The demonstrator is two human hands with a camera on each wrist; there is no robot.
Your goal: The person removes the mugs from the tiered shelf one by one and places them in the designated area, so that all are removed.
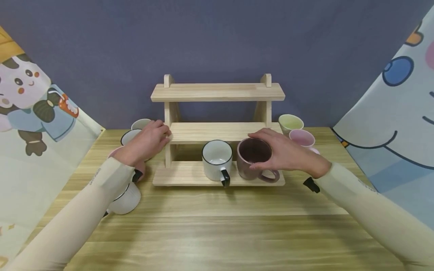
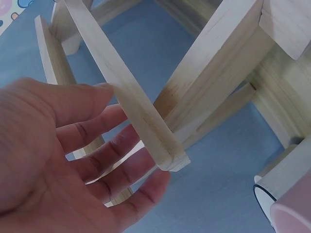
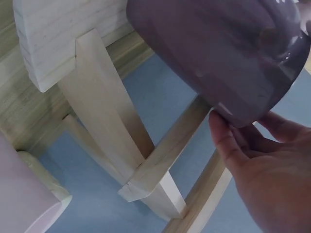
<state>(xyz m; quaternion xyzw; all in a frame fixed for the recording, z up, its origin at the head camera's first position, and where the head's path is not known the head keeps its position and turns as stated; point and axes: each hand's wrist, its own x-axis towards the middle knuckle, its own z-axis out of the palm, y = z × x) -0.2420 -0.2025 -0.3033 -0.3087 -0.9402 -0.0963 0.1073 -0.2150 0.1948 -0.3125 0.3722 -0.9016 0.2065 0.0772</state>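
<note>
My right hand [image 1: 288,152] grips a dark purple-brown mug [image 1: 245,169] by its sides near the rim, thumb at the front and fingers behind. The mug stands upright at the right end of the bottom tier, its handle toward the front right. In the right wrist view, fingertips press the glossy wall of the mug [image 3: 218,63]. Beside it on the same tier is a white enamel mug [image 1: 211,171] with a black rim and black handle. My left hand [image 1: 149,139] holds the left end of the wooden shelf's [image 1: 217,131] middle tier, thumb and fingers around the board [image 2: 141,111].
At the left, partly behind my arm, stand several cups, including a white mug [image 1: 127,201] and a pink one [image 2: 296,211]. A green cup [image 1: 291,122] and a pink cup [image 1: 301,138] stand right of the shelf. A dark blue backdrop [image 1: 217,41] hangs close behind.
</note>
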